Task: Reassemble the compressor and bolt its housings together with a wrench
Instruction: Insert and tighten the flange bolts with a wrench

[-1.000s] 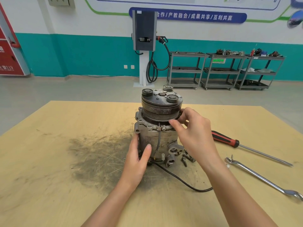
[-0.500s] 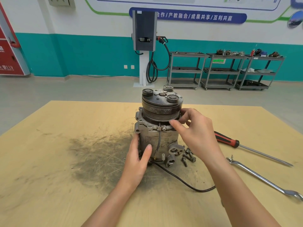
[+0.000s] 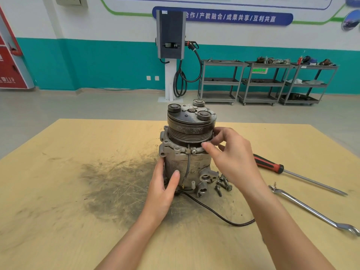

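Observation:
The compressor stands upright on the wooden table, its dark grooved pulley on top. My left hand holds the lower housing on its left side, thumb pressed on the front. My right hand is at the right side of the flange under the pulley, thumb and fingers pinching a small bolt head there. Several loose bolts lie at the compressor's right foot. A long silver wrench lies on the table to the right, untouched.
A red-handled screwdriver lies beyond the wrench. The compressor's black cable trails toward me across the table. A dark scuffed stain covers the wood left of the compressor. Grey shelf carts and a charging post stand far behind.
My right hand's fingers have shifted slightly around the bolt at the flange. The left hand and the compressor have stayed put.

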Tool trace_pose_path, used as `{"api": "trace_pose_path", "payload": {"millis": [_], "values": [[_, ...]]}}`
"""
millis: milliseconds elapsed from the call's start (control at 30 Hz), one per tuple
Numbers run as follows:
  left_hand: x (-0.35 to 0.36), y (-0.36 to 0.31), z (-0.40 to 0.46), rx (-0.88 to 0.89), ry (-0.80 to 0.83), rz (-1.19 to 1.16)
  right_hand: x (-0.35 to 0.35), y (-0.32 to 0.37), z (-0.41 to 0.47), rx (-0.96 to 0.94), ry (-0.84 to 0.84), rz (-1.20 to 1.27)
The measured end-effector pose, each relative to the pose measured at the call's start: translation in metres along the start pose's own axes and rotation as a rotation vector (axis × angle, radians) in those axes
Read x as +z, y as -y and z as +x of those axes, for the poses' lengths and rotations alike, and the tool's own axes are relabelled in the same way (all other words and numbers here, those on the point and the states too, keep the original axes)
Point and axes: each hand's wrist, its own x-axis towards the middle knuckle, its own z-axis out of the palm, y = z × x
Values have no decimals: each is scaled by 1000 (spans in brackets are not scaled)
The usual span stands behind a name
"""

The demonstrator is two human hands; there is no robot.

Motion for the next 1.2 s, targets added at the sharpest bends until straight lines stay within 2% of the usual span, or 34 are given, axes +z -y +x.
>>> {"api": "trace_pose_path", "payload": {"millis": [100, 267, 567, 633, 733, 800, 1100, 1200], "values": [[0, 1, 0, -3, 0, -11, 0, 2, 0, -4, 2, -23], [0, 1, 0, -4, -3, 3, -16, -1, 5, 58, 160, 60], [0, 2, 0, -15, -2, -11, 11, 0, -4, -7, -100, 16], [0, 2, 0, -22, 2, -13, 4, -1, -1, 24, -42, 22], [-1, 1, 0, -24, 4, -8, -14, -4, 6, 68, 144, 81], [-1, 1, -1, -25, 2, -7, -18, -5, 6, 71, 191, 120], [0, 2, 0, -40, 0, -11, -11, 2, 0, 47, 71, 39], [-1, 2, -1, -30, 0, -5, -16, 4, 1, 36, 114, -18]]}}
